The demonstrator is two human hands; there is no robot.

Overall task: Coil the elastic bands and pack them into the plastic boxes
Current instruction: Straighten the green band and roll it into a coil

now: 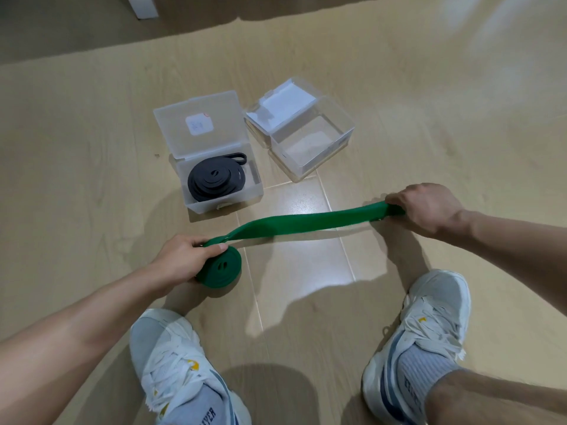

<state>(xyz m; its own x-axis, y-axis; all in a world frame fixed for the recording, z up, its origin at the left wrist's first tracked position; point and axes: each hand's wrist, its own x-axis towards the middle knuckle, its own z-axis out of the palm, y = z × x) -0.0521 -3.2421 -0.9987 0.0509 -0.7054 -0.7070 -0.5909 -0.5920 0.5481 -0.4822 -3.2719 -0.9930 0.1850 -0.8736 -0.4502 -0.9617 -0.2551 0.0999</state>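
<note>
Two white trainers (190, 366) frame the near edge of the wooden floor (76, 185), the person crouching over the work. Just beyond them the left hand (181, 259) grips the part-wound coil of the green elastic band (306, 223), thumb laid across the top turn, the coil standing on edge close to the floor. The free length runs flat and nearly taut to the right hand (426, 208), whose fingers are curled round the band's far end.

The step in hand appears to be coiling. To do it well, the right hand should keep light tension and hold the strip untwisted, so that each turn lies squarely on the last; the left thumb should pin the outer turn between rotations, lest the roll spring loose.

Farther off stand two plastic boxes with lids raised: the left box (225, 194) holds a coiled black band (214, 180), one loop riding over its rim; the right box (310, 142) awaits the green coil.
</note>
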